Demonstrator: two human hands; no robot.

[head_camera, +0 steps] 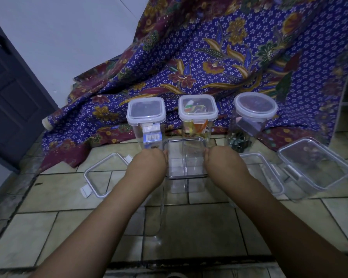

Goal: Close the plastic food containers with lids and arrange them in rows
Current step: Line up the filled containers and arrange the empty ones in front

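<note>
Nearest the camera, two bare forearms reach forward over the tiled floor (189,227), both cut off by the bottom edge. Between them, low on the floor, faint clear edges of another transparent piece (161,213) show, too faint to tell what it is.

The left hand (151,160) and the right hand (221,159) sit on either side of an open clear square container (186,159), pressed against its left and right walls. Only the backs of the hands and knuckles show; the fingers curl down out of view, so how tightly they clasp it cannot be told. The container has no lid on and looks empty, though its clear walls blur into the tiles.

To the left a clear lid with white clips (100,175) lies flat on the floor. To the right lies a second flat lid (263,173), partly hidden by the right forearm, and just beyond it a shallow lidded container (313,167), tilted, its contents dim.

Farther back stand three closed containers in a row: a square one with a labelled box inside (146,119), a square one with colourful pieces (197,115), and a round one (253,115) with dark contents hard to make out. Behind them drapes a patterned blue cloth (229,57).
</note>
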